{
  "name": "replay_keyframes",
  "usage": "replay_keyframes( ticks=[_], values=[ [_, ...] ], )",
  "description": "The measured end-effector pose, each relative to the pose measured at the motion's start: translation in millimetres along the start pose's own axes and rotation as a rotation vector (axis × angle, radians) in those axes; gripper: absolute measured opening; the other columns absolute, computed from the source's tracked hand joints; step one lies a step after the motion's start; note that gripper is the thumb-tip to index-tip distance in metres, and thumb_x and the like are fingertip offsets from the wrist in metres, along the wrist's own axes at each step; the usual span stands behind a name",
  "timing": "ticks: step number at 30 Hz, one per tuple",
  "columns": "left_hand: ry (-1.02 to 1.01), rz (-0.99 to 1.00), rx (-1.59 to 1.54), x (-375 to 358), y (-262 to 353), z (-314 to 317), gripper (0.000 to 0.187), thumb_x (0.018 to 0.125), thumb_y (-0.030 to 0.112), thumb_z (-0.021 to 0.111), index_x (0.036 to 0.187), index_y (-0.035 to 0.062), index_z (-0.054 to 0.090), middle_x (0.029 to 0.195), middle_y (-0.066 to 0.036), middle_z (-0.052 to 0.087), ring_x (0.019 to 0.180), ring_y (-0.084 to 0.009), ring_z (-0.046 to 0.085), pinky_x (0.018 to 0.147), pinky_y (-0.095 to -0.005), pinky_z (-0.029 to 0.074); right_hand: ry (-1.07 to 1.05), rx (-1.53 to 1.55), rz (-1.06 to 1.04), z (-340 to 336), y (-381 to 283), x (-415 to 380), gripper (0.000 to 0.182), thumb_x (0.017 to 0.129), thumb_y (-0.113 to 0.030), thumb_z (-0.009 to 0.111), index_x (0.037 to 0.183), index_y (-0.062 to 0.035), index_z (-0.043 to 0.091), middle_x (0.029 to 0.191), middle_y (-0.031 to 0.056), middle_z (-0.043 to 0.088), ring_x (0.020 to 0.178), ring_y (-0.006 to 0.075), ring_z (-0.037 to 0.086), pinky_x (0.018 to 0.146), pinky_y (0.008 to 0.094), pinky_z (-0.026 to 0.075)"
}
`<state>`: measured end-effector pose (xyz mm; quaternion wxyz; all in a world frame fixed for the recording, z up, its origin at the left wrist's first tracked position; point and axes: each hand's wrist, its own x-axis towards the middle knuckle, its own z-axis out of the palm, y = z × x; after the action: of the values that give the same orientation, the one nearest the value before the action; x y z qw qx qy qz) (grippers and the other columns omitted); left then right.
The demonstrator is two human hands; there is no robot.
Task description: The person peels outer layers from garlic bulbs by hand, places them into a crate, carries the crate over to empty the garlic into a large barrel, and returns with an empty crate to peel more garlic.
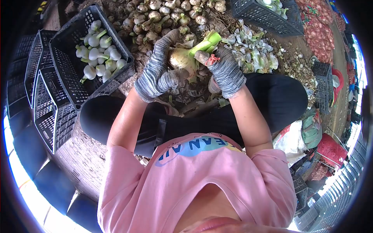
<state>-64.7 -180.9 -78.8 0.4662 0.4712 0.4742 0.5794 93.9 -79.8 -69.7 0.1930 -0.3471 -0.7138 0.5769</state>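
In front of my lap, I hold an onion (182, 60) with a thick green stalk pointing up to the right. My left hand (157, 70), in a grey striped knit glove, cradles the bulb's left side, its thumb below and a finger reaching up past it. On the right, my right hand (225, 73) wears a similar glove; its thumb presses near the base of the stalk while the fingers lie partly behind it. Something red is wrapped on the glove by that thumb. Whether a tool sits in the right hand is hidden.
A black crate (72, 83) on the left holds several trimmed white onions (100, 54). Untrimmed onions (154, 16) are piled ahead, beside loose peelings (254, 50). Another crate (268, 17) stands at the top right, near red mesh sacks (316, 35). Crates (48, 112) lean at far left.
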Motion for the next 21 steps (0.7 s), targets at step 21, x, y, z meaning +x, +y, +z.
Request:
replay_keyframes(
  ticks=[21],
  values=[
    [-0.147,-0.539,-0.915,20,-37,-8,0.050,0.066,0.020,0.072,0.106,-0.0020,0.051,0.087,-0.012,0.059,0.068,-0.0145,0.058,0.057,-0.0239,0.050,-0.122,0.810,-0.016,-1,58,-1,0.032,0.079,-0.028,0.054,0.099,-0.0029,0.056,0.097,0.0084,0.060,0.089,0.0202,0.057,0.081,0.0347,0.045]
  ],
)
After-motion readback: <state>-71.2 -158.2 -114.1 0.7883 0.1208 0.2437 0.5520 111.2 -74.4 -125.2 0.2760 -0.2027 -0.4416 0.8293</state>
